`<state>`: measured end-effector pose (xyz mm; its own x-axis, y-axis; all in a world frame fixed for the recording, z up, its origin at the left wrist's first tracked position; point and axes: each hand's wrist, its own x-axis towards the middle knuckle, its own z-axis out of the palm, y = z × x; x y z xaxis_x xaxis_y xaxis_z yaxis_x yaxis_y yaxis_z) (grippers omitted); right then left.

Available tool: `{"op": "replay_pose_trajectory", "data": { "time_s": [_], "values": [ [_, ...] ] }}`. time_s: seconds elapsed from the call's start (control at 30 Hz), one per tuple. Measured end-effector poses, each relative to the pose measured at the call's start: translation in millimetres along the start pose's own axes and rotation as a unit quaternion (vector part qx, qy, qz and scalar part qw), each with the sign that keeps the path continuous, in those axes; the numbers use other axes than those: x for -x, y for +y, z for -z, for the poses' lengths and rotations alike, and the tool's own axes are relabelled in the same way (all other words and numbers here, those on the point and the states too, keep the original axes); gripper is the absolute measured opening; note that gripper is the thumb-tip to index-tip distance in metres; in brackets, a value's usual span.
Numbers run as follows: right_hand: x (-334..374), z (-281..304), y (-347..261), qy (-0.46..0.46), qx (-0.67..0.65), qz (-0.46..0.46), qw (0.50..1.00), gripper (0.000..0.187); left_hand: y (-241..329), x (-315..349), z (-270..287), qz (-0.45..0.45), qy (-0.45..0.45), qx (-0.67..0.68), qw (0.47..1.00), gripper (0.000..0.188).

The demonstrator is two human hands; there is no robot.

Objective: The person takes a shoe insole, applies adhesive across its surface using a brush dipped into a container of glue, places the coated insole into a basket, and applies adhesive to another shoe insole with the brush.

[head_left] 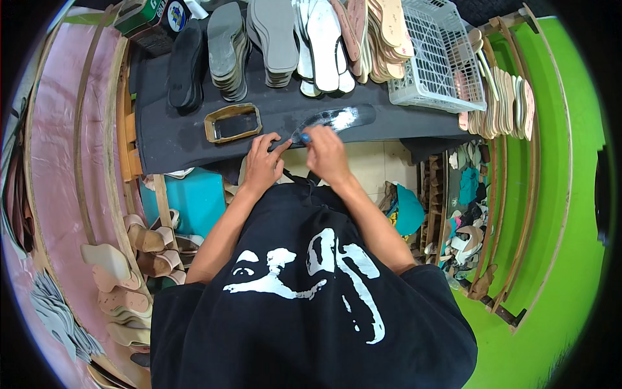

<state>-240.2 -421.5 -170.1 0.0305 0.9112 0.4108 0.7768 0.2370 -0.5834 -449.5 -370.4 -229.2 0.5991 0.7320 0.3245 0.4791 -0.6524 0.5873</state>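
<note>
A black shoe sole (350, 117) lies on the dark cloth of the workbench, its upper face partly wet and glossy. Over its left end, my right hand (326, 153) is closed around a small tool with a blue end (305, 138); its working tip is hidden. My left hand (263, 161) rests at the bench's near edge with fingers spread, index fingertip at the sole's left end. Just beyond my left hand stands a small open tray (232, 137) with brownish, crusted walls and a dark inside.
Along the far side stand stacks of black (188, 68), grey (275, 39) and white soles (324, 48). Pinkish insoles (390, 29) and a white plastic crate (440, 97) are at the right. A green can (146, 26) stands far left. Racks with shoe parts (149, 236) flank me.
</note>
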Motion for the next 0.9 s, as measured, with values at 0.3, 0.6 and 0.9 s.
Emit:
{"op": "replay_pose_trajectory", "data": {
  "time_s": [0.3, 0.6, 0.9],
  "values": [
    [-27, 26, 53, 0.120, -0.094, -0.202, 0.968, 0.019, 2, 0, 1, 0.005, 0.006, 0.004, 1.000, 0.061],
    [-17, -7, 30, 0.137, -0.133, -0.175, 0.966, 0.015, 1, 2, -6, 0.005, 0.024, 0.001, 1.000, 0.059],
    [-26, 81, 138, 0.218, -0.021, -0.241, 0.945, 0.021, 5, 1, -5, 0.009, 0.024, -0.026, 0.999, 0.059]
  ]
}}
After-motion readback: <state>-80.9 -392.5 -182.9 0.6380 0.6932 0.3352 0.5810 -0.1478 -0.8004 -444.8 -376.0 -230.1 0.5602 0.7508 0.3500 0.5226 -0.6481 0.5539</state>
